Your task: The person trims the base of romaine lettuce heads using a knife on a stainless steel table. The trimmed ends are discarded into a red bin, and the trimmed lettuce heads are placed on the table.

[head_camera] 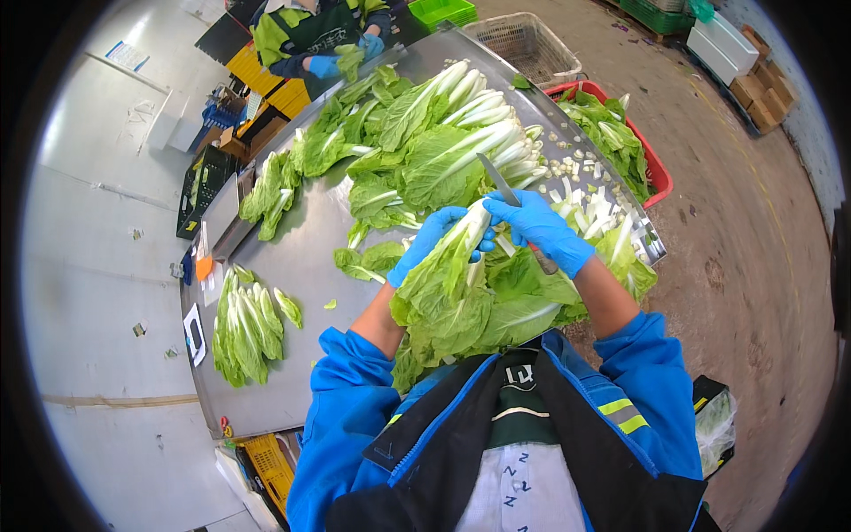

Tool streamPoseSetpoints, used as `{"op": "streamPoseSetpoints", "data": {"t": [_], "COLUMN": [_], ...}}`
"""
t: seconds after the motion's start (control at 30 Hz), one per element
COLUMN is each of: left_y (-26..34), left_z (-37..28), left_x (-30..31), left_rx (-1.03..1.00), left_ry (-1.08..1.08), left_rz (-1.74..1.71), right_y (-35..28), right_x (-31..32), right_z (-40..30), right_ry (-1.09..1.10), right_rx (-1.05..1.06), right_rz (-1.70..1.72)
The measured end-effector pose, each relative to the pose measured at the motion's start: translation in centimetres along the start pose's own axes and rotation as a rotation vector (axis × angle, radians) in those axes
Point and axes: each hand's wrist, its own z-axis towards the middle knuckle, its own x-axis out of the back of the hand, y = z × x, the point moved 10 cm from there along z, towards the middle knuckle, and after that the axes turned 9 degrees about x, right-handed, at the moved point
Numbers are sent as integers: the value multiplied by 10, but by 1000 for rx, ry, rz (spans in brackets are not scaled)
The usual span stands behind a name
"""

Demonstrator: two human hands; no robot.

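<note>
My left hand (pixel 429 243), in a blue glove, holds a head of leafy green cabbage (pixel 442 286) with its white base up and its leaves hanging down. In my gloved right hand (pixel 538 226) is a knife (pixel 498 179), its blade pointing up and away, its handle below the palm. The right fingertips are at the cabbage's white base. Behind my hands lies a large pile of cabbage heads (pixel 445 153), white ends to the right. Loose leaves (pixel 525 312) lie beneath and beside my hands. Cut white stem pieces (pixel 598 213) are scattered to the right.
A smaller bunch of leaves (pixel 249 326) lies on the metal table (pixel 312 272) at left, near a phone (pixel 194 334). A red crate (pixel 655 166) of leaves and a pale crate (pixel 525 46) stand beyond the right edge. Across the table, another person (pixel 326 33) in blue gloves handles leaves.
</note>
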Motion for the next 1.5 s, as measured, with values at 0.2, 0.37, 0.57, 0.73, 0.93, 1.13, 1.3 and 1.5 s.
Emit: {"op": "streamPoseSetpoints", "data": {"t": [0.2,0.37,0.57,0.73,0.93,1.13,1.3,1.5], "left_y": [-5,-2,13,3,17,12,9,-15], "left_z": [0,-9,-26,-28,-36,-35,-42,-50], "left_x": [9,18,71,59,103,48,49,51], "left_rx": [-37,-71,-446,-183,-462,-430,-350,-152], "left_ry": [0,41,-91,-430,394,237,251,85], "left_rz": [71,-46,-363,-894,47,432,553,664], "right_y": [16,12,19,22,7,3,26,15], "right_x": [-16,-19,-49,-60,-57,-57,-60,-55], "right_z": [8,4,-1,0,4,9,8,-11], "right_ry": [-114,-46,-80,-68,14,74,-66,-346], "right_rx": [15,48,-1,26,52,207,48,164], "right_rz": [62,29,85,46,34,-279,-125,-424]}}
